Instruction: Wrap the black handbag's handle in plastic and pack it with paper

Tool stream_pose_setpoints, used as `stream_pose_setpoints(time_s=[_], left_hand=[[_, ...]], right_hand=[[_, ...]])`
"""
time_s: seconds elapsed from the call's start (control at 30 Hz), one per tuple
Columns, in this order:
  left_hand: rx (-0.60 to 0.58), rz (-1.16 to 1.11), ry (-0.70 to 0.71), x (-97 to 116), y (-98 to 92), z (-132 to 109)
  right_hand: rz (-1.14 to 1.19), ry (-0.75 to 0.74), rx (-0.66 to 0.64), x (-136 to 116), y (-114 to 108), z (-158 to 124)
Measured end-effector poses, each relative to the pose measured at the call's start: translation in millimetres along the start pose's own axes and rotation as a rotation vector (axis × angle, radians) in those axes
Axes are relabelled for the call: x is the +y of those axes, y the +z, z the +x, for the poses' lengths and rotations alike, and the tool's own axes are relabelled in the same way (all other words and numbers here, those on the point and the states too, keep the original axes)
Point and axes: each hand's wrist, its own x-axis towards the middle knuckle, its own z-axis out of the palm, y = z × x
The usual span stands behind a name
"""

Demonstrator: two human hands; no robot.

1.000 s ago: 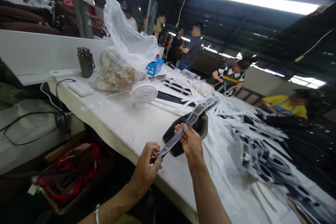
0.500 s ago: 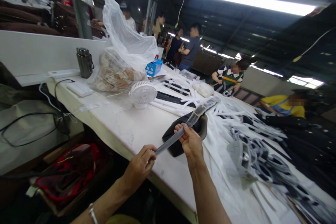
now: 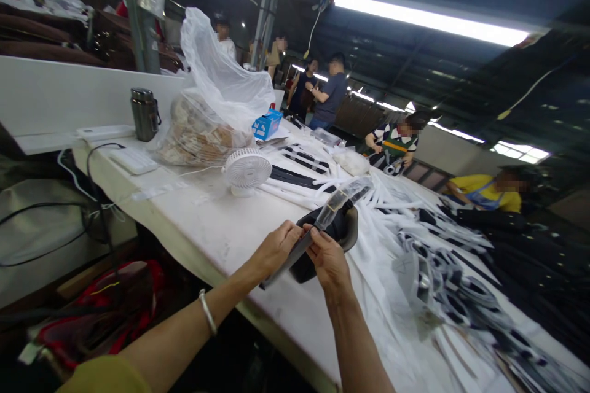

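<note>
A long grey strap (image 3: pixel 286 266) slants across in front of me, its far end wrapped in clear plastic (image 3: pixel 332 206) with a gold-coloured piece showing. My left hand (image 3: pixel 276 250) pinches the strap near its middle, thumb and fingers closed. Right beside it, my right hand (image 3: pixel 329 259) grips the strap just below the plastic wrap. The two hands' fingertips almost meet. Behind them a black rounded object (image 3: pixel 351 234), perhaps a bag, sits on the white table (image 3: pixel 207 221), partly covered by the hands and strap.
Left of the hands stand a small white fan (image 3: pixel 247 169), a clear bag of brown pieces (image 3: pixel 203 135), a blue box (image 3: pixel 267 124) and a dark flask (image 3: pixel 144 114). White strips and coiled grey straps (image 3: pixel 461 295) cover the right side. Co-workers (image 3: pixel 397 142) are at the far side.
My left hand has slid up along the strap from its near end to beside my right hand. The strap's near end now hangs loose. The right hand keeps its grip.
</note>
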Motion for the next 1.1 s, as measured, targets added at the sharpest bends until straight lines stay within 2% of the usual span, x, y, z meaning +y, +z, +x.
stream_pose_setpoints(time_s=[0.1, 0.23, 0.47, 0.73, 0.9, 1.0, 1.03, 1.1], left_hand=[[-0.108, -0.109, -0.066, -7.3, 27.4, 17.4], [-0.087, -0.185, -0.088, -21.8, 45.4, 15.6], [-0.013, -0.192, -0.041, -26.5, 46.2, 13.7], [-0.034, -0.188, -0.06, -26.3, 44.3, 1.1], [0.08, -0.106, -0.08, -23.6, 43.8, -5.5], [0.102, -0.112, -0.096, -19.1, 44.4, -5.6], [0.102, -0.128, -0.11, -16.8, 44.4, -5.8], [0.098, -0.162, -0.147, -11.6, 43.9, -6.8]], right_hand=[[-0.01, -0.011, -0.031, 0.8, -1.1, -1.4], [-0.019, -0.003, -0.052, -3.4, -5.6, -1.6], [-0.042, -0.008, -0.057, -7.8, -4.5, -0.6], [-0.095, -0.16, -0.005, 5.3, -1.1, 2.7], [-0.166, -0.208, -0.008, 5.3, 6.1, -5.2], [-0.255, -0.179, -0.048, -17.6, -12.8, -20.9], [-0.309, -0.184, -0.026, -28.9, -28.6, -26.8], [-0.467, -0.255, 0.124, -55.0, -74.6, -38.6]])
